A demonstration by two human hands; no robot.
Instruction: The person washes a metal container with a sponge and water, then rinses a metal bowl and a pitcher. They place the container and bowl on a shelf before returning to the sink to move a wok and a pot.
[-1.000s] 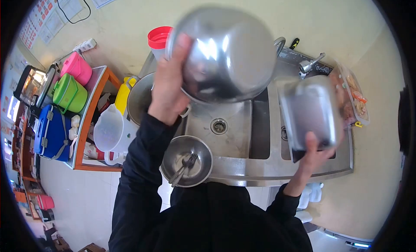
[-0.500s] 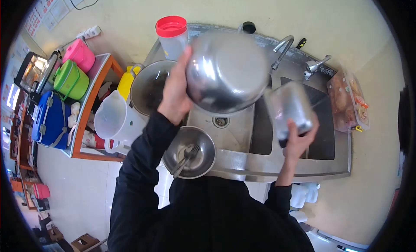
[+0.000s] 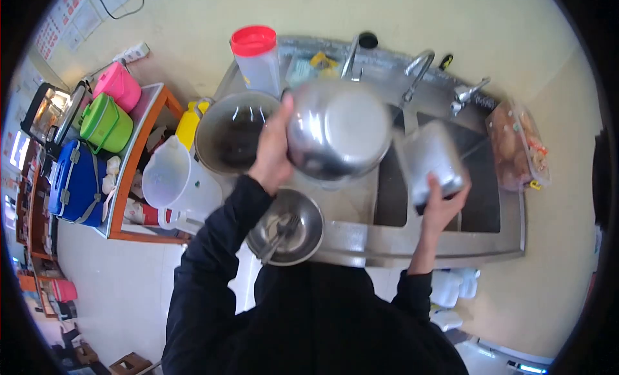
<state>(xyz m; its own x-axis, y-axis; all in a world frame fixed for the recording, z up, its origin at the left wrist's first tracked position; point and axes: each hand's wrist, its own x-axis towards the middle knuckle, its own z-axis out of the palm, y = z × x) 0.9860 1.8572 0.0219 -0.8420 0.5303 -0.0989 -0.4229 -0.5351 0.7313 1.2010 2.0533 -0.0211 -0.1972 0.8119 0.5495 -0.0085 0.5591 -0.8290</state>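
The large steel bowl (image 3: 338, 130) was over the sink (image 3: 351, 207), base toward the camera, in the grip of the left hand (image 3: 274, 146). The right hand (image 3: 446, 204) grasped a steel container (image 3: 429, 152). A smaller bowl (image 3: 309, 236) with cutlery (image 3: 282, 236) sat at the worktop (image 3: 400, 247) edge.

The left grip (image 3: 273, 150) holds a steel bowl (image 3: 340, 128), the right grip (image 3: 446, 206) a metal container (image 3: 428, 157).
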